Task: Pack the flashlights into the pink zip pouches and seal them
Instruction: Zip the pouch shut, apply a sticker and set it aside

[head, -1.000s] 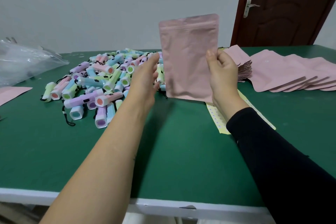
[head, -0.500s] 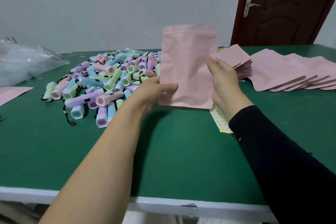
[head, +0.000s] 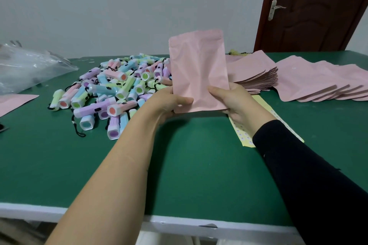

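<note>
Two hands: the left hand (head: 169,103) and right hand (head: 237,103) each pinch a lower corner of one pink pouch (head: 199,71), upright over the surface (head: 199,165).
Heap: pastel flashlights (head: 119,89) lie left of the pouch, some hidden behind it and the left hand.
Spare pouches: a fanned stack (head: 256,77) just right of the pouch, a spread row (head: 318,83) farther right.
Yellow sheet (head: 245,135): below the pouch, under the right wrist.
Plastic bag (head: 29,67): clear, far left of the pouch.
Surface: green, white front edge.
Room: pale wall (head: 119,6) behind the pouch; brown door (head: 318,6) to its upper right.
</note>
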